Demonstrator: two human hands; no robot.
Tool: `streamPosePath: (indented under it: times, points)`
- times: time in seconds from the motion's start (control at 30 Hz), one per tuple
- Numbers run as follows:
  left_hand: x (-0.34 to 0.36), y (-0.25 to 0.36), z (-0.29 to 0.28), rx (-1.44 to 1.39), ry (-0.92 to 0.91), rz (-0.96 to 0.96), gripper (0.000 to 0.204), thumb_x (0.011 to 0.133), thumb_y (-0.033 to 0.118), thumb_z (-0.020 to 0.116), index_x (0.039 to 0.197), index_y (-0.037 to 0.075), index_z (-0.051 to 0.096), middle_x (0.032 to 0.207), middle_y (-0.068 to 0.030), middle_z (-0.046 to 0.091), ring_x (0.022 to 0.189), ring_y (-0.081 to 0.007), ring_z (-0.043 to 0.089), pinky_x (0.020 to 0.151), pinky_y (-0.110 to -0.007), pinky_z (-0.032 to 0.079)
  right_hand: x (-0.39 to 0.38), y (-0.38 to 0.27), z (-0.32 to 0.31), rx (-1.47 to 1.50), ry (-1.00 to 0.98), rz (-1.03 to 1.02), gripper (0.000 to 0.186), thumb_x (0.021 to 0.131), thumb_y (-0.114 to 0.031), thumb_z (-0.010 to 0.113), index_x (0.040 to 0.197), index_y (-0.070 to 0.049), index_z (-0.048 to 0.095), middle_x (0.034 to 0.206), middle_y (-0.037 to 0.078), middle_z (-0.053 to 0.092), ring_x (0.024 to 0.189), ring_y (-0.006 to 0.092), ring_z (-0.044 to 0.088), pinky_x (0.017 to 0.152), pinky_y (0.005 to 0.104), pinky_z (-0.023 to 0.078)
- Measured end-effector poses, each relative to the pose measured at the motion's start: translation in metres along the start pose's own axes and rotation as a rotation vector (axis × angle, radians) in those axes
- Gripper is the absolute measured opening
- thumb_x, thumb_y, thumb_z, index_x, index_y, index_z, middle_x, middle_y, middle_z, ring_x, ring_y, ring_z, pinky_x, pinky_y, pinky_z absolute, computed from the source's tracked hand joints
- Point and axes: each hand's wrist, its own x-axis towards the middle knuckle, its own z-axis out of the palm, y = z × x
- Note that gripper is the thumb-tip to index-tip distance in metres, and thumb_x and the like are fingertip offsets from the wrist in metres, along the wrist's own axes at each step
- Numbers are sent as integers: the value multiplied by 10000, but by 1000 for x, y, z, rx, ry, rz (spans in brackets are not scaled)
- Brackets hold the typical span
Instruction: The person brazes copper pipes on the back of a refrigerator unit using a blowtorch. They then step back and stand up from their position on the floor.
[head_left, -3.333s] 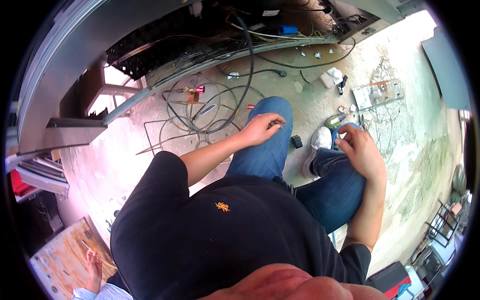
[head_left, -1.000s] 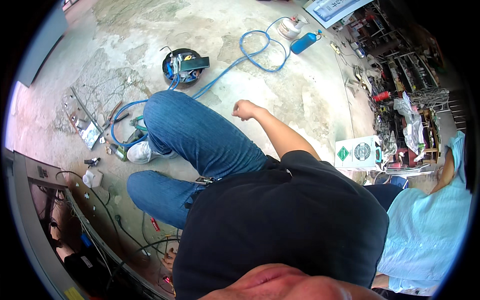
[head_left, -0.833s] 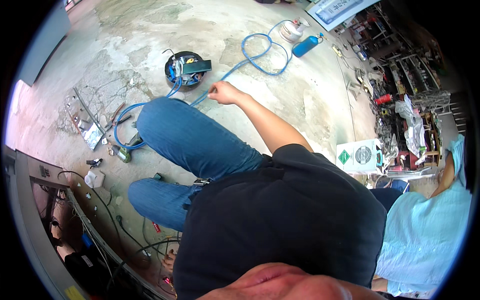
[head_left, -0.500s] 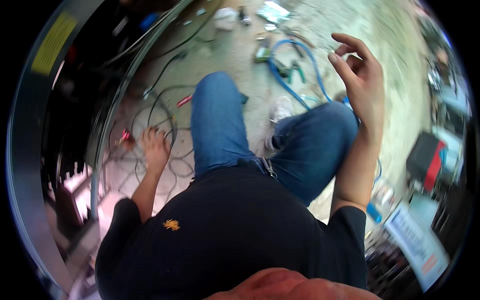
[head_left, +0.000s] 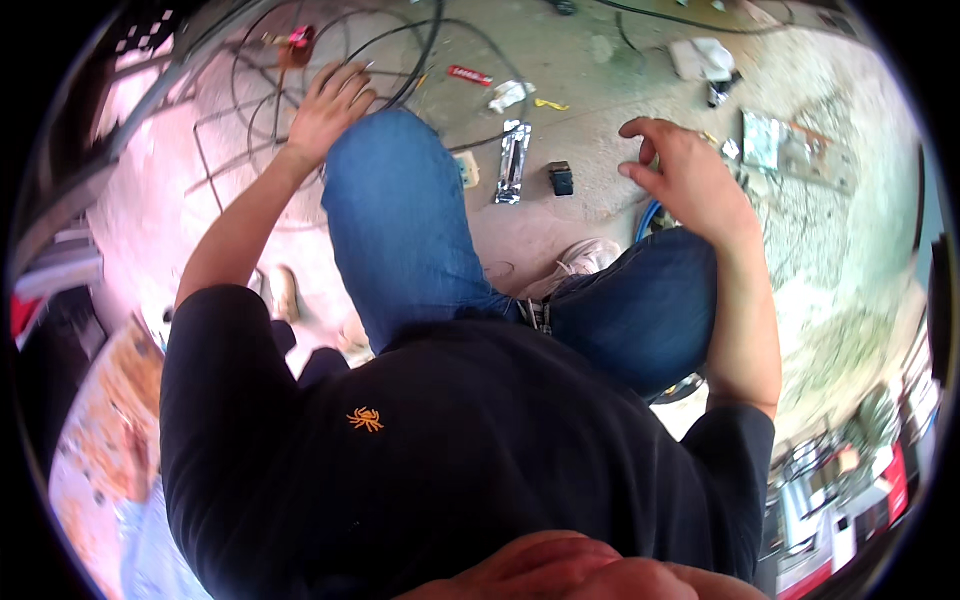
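My left hand (head_left: 333, 112) reaches down beside my left knee, over loops of black cable (head_left: 431, 45) lying on the floor. Its fingers are stretched and slightly apart; whether they touch the cable I cannot tell. In the air above my right knee is my right hand (head_left: 690, 180), fingers loosely bent, thumb and forefinger apart, nothing between them. Part of a blue cable (head_left: 647, 220) shows below it. Between the hands lie a small black block (head_left: 561, 179), a silver strip packet (head_left: 513, 160) and a red-handled item (head_left: 470, 75).
Crumpled white material (head_left: 702, 60), a silver packet (head_left: 760, 142) and a flat grey plate (head_left: 825, 160) lie at the far right. A pink-and-brown object (head_left: 297, 45) is among the cable loops. Assorted boxes and gear (head_left: 830, 510) stand at the lower right.
The view has swung left, so the floor items appear shifted right. My left hand is farther forward, closer to my knee. My right hand remains raised with bent fingers, slightly lower in view.
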Motion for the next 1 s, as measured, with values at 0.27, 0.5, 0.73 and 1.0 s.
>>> streamPosePath:
  times: [0.27,0.5,0.73,1.0]
  points:
    - [4,14,-38,5,131,-20,208,876,105,672,1073,45,642,1142,-89,664,1094,-254,615,932,-402,490,120,-17,50,-186,-330,-211,346,909,-252,710,1172,-32,657,915,162,702,886,338,670,804,427,520]
    - [-120,92,-110,-661,112,-939,240,873,125,690,1097,45,654,1187,-121,659,1214,-316,592,1079,-465,438,167,-96,183,-521,-534,-584,483,883,-331,727,1222,-9,607,1220,231,637,1124,394,641,966,454,524]
    - [-140,245,-298,-717,418,-1261,223,893,65,687,1107,4,692,1109,-136,707,1066,-311,671,948,-397,505,189,-83,368,-916,-166,-501,882,835,-319,756,1574,-143,309,1359,175,510,1223,362,547,973,534,466]
    - [-128,303,-275,-846,107,-1172,290,823,141,743,1062,45,610,897,-102,573,854,-318,582,746,-427,477,159,-180,384,-645,-283,-611,1104,731,-502,844,1574,-79,269,1354,184,508,1248,338,543,986,461,524]
